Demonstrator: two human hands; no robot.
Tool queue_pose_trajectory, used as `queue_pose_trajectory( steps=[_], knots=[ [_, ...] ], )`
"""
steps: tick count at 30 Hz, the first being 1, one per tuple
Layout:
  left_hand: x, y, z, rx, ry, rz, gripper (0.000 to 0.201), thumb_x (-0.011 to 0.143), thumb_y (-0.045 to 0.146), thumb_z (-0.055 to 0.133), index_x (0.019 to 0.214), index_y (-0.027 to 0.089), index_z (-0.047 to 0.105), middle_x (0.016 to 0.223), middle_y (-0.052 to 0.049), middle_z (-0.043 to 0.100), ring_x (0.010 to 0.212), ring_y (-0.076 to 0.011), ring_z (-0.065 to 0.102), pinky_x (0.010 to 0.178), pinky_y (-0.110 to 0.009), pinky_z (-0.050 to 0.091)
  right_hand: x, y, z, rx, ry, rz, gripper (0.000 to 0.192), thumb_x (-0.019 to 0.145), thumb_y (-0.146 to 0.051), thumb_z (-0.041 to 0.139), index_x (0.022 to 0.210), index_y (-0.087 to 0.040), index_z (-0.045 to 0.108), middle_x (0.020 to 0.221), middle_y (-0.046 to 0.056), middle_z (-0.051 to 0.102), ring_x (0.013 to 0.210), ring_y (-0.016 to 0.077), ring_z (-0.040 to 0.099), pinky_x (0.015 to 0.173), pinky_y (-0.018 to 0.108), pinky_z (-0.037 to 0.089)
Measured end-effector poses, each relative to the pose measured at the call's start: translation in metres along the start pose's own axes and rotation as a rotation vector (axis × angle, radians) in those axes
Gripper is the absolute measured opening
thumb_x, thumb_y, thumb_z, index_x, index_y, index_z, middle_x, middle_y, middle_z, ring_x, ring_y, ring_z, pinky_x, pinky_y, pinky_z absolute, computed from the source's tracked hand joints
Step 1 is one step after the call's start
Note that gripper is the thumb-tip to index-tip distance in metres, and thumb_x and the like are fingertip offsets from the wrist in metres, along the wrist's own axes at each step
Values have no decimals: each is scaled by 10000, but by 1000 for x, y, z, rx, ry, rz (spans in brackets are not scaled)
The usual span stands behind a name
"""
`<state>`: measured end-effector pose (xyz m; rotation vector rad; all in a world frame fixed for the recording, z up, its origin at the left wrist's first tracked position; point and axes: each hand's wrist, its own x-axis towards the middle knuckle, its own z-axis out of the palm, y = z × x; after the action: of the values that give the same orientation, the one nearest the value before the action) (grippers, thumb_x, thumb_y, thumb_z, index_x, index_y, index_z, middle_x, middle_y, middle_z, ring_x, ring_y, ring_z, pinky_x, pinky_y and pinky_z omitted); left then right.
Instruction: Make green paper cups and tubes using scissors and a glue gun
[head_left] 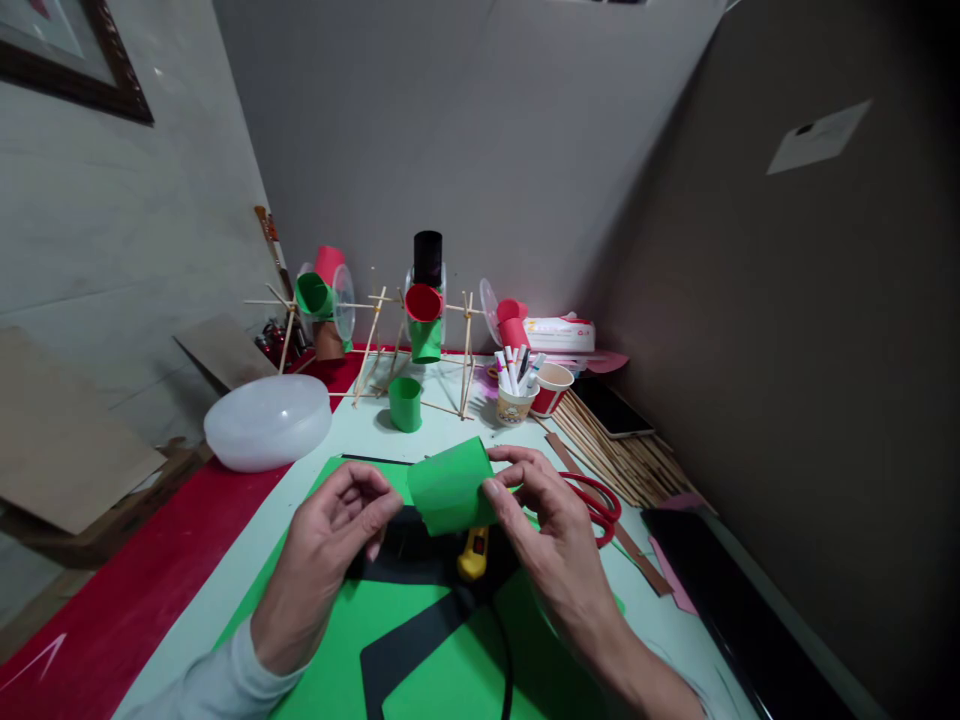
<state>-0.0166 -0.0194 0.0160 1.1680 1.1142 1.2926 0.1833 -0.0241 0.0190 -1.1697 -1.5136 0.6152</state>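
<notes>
Both hands hold a piece of green paper (451, 487) curled into a short tube above the table. My left hand (339, 530) pinches its left edge with thumb and fingers. My right hand (546, 512) grips its right side, thumb on the front. Under the tube lies a yellow and black glue gun (472, 553), its cord running toward me. Beneath that are a flat green sheet (450, 660) and black paper pieces (409, 645).
A green paper tube (405, 404) stands further back, before a stick frame (420, 345) carrying red, green and black tubes. A cup of markers (514, 395), a red cup (553, 386), red scissors (600, 505), wooden sticks (615, 450), a phone (615, 408) and a white dome (268, 420) surround the work.
</notes>
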Motion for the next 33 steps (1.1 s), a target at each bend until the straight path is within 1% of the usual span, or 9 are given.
queue_pose_trajectory(
  steps=[3,7,10,13,19,22,25,30,33],
  knots=[
    [0,-2,3,17,-117,-105,329,745,388,802,897,176,601,604,53,558,482,-84,477,427,-172,382,-3,-3,1,-2,-33,17,219,936,-324,582,755,-204,603,1174,102,625,1039,228,621,730,287,488],
    [1,-7,2,18,-222,-263,333,770,404,764,711,169,536,425,50,533,335,-33,352,336,-124,239,-3,-7,-1,74,-138,34,247,975,-347,549,787,-212,637,1174,61,642,1028,196,625,774,256,484],
    [5,-8,-2,-81,-279,-352,332,785,434,748,800,172,544,386,42,558,270,-1,237,303,-109,107,-1,-5,-6,152,-170,17,234,1002,-315,509,879,-233,690,1140,25,667,1044,168,622,879,237,462],
    [8,-6,-4,-196,-334,-402,385,756,443,787,849,198,504,394,42,577,265,-15,283,286,-101,116,0,-1,-10,154,-239,22,167,983,-301,547,994,-248,705,1072,7,684,1010,159,628,845,223,467],
    [8,-10,-4,-301,-322,-398,460,711,471,840,819,206,480,416,58,558,326,-52,429,316,-111,214,-1,6,-12,-7,-319,-53,176,1003,-308,528,1042,-241,687,1000,8,702,935,171,635,868,280,463],
    [11,-15,-6,-306,-294,-357,422,735,458,829,827,181,524,401,71,530,329,-33,377,349,-131,208,0,8,-15,-127,-320,-196,185,1017,-277,496,1000,-223,672,1026,33,696,1008,188,622,981,326,417],
    [14,-18,-7,-331,-301,-327,357,774,399,805,788,170,532,378,78,498,342,-23,326,384,-148,212,-1,8,-17,-222,-325,-300,168,1010,-281,504,1054,-222,654,1171,68,665,1143,215,579,1033,352,399],
    [16,-16,-5,-356,-271,-333,417,746,447,817,735,186,492,327,108,422,322,-17,212,374,-157,203,-10,11,-13,-273,-355,-390,254,928,-383,649,1111,-218,588,1334,114,556,1227,257,528,1001,354,460],
    [15,-16,-3,-361,-261,-343,420,735,454,822,812,188,505,362,132,388,333,-20,203,373,-153,205,-14,15,-7,-271,-326,-426,203,910,-287,670,1066,-215,561,1298,115,563,1178,231,567,965,313,485]
  ],
)
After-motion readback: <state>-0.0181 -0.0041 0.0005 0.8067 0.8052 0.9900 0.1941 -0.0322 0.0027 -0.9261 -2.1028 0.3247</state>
